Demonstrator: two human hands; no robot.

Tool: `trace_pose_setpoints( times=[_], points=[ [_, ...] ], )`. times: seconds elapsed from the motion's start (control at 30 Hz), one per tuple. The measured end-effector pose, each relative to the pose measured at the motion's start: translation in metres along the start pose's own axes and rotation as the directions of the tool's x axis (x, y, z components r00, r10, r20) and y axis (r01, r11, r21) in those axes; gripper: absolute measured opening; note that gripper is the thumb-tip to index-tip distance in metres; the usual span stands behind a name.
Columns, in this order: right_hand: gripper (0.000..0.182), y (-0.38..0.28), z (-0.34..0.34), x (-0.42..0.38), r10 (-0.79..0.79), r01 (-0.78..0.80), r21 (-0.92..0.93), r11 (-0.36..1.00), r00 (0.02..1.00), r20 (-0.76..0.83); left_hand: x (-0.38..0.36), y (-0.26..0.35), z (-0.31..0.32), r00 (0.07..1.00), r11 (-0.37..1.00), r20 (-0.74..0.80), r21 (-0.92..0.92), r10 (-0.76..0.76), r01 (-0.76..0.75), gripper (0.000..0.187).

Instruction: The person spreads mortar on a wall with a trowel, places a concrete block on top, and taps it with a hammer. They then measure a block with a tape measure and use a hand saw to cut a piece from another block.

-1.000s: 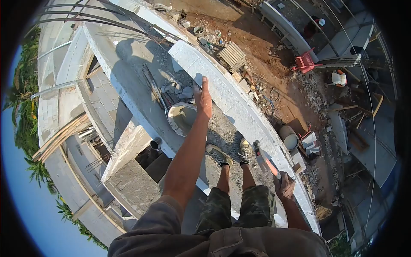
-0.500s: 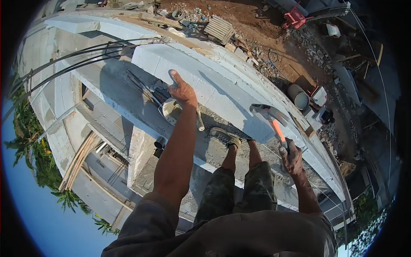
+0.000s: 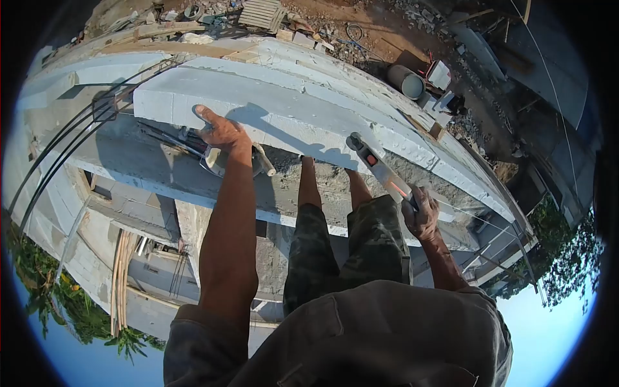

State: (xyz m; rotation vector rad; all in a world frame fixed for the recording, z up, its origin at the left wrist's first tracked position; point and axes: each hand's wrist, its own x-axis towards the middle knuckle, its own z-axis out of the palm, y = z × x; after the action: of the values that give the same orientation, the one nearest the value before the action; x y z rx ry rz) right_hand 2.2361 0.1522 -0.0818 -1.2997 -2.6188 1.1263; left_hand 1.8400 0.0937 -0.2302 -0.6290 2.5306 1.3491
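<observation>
My right hand (image 3: 422, 213) is wrapped around the handle of a hammer (image 3: 387, 177) with orange on its shaft. The hammer's head points up and left, over the near edge of a long white block (image 3: 245, 122). At that block's left part is my left hand (image 3: 222, 131), thumb stretched out and the other fingers partly hidden, overlapping the near face in this view. A shadow of the hand falls on the block to its right. Just below my left hand lies a pale container (image 3: 216, 161), with a short wooden handle (image 3: 264, 161) beside it.
My legs stand in a rough cement channel (image 3: 284, 187) behind the block. Dark bent steel bars (image 3: 84, 122) stick out at the left. Lower down are wall openings and wooden poles (image 3: 121, 277). Beyond the wall lie rubble, a drum (image 3: 406, 82) and a pallet (image 3: 261, 14).
The view has turned, so the scene sits further left. The hammer has swung so its head now points up and left, and the shaft shows more end-on. My left hand stays by the block.
</observation>
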Motion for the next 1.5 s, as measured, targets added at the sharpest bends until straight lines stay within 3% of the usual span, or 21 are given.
trace_pose_setpoints(
  times=[0.07,0.1,0.17,0.23,0.27,0.4,0.53,0.6,0.63,0.67,0.7,0.73,0.8,0.9,0.93,1.07,1.2,1.3,1.33,1.43,1.5],
  points=[
    [0.050,0.018,0.011,-0.036,-0.096,0.097,-0.005,0.995,0.993,0.073,-0.001,-0.004,0.002,0.999,0.997,0.049,-0.071,-0.012,0.016,0.098],
    [0.053,0.029,0.018,-0.045,-0.148,0.148,0.011,0.989,0.984,0.102,0.012,-0.012,0.004,0.999,0.999,-0.035,0.028,-0.023,0.024,0.097],
    [0.045,0.037,0.030,-0.040,-0.001,0.014,-0.051,0.999,0.968,0.250,0.012,-0.018,0.001,0.994,0.989,-0.110,0.143,-0.023,0.039,0.096],
    [0.039,0.048,0.043,-0.039,0.075,-0.048,-0.128,0.991,0.973,0.217,0.005,-0.011,0.005,0.994,0.997,-0.084,0.003,0.075,-0.075,0.096],
    [0.039,0.052,0.046,-0.042,0.078,-0.051,-0.130,0.990,0.975,0.209,0.011,-0.012,0.006,0.995,0.998,-0.097,0.062,-0.009,0.015,0.095],
    [0.032,0.058,0.048,-0.048,0.062,-0.036,-0.157,0.987,0.984,0.165,0.006,-0.004,0.002,0.986,0.966,-0.157,0.244,-0.053,0.091,0.098],
    [0.035,0.063,0.041,-0.033,0.101,-0.074,-0.135,0.988,0.973,0.206,-0.003,-0.004,0.003,0.984,0.986,-0.167,0.142,-0.062,0.086,0.099],
    [0.035,0.057,0.029,-0.033,0.050,-0.031,-0.099,0.995,0.980,0.193,-0.017,-0.013,0.011,0.942,0.971,-0.237,-0.069,-0.239,0.229,0.101],
    [0.036,0.054,0.026,-0.039,0.018,-0.006,-0.063,0.998,0.980,0.196,-0.032,-0.021,0.008,0.942,0.972,-0.239,-0.073,-0.235,0.224,0.101],
    [0.035,0.065,0.031,-0.047,-0.124,0.130,-0.048,0.990,0.986,0.108,-0.050,-0.032,0.002,0.981,0.984,-0.099,0.039,-0.167,0.172,0.101],
    [0.035,0.068,0.029,-0.045,-0.137,0.142,-0.043,0.989,0.984,0.115,-0.063,-0.037,-0.003,0.992,0.984,0.047,0.143,-0.113,0.105,0.101],
    [0.035,0.071,0.028,-0.042,-0.133,0.146,-0.075,0.986,0.979,0.152,-0.067,-0.037,-0.001,0.993,0.985,0.037,0.136,-0.112,0.106,0.101],
    [0.033,0.080,0.031,-0.034,-0.006,0.050,-0.174,0.983,0.970,0.242,-0.070,-0.038,0.005,0.934,0.933,-0.010,0.017,-0.358,0.358,0.105],
    [0.030,0.087,0.028,-0.032,0.096,-0.050,-0.175,0.983,0.960,0.264,-0.070,-0.041,0.009,0.955,0.961,-0.115,0.016,-0.272,0.276,0.106],
    [0.029,0.088,0.029,-0.031,-0.057,0.079,-0.161,0.984,0.989,0.139,-0.068,-0.039,0.014,0.954,0.961,-0.123,0.004,-0.273,0.276,0.106],
    [0.030,0.097,0.032,-0.035,-0.009,0.056,-0.188,0.981,0.971,0.239,-0.074,-0.037,0.006,0.961,0.966,-0.108,0.026,-0.254,0.258,0.107],
    [0.028,0.096,0.028,-0.035,-0.067,0.092,-0.151,0.984,0.984,0.166,-0.076,-0.034,0.007,0.956,0.964,-0.132,0.019,-0.260,0.265,0.107],
    [0.028,0.093,0.026,-0.032,0.048,0.003,-0.217,0.976,0.972,0.231,-0.082,-0.024,0.003,0.946,0.946,-0.107,0.084,-0.305,0.314,0.108],
    [0.029,0.081,0.021,-0.031,0.031,0.003,-0.167,0.986,0.978,0.205,-0.078,-0.031,0.003,0.966,0.967,-0.077,0.047,-0.248,0.252,0.108],
    [0.033,0.055,0.026,-0.053,-0.006,0.043,-0.109,0.993,0.947,0.321,-0.066,-0.047,0.012,0.948,0.963,-0.212,0.074,-0.239,0.260,0.105],
    [0.037,0.032,0.030,-0.057,-0.075,0.072,0.025,0.997,0.871,0.485,-0.063,-0.050,0.008,0.959,0.968,-0.186,0.092,-0.213,0.233,0.103]
  ],
)
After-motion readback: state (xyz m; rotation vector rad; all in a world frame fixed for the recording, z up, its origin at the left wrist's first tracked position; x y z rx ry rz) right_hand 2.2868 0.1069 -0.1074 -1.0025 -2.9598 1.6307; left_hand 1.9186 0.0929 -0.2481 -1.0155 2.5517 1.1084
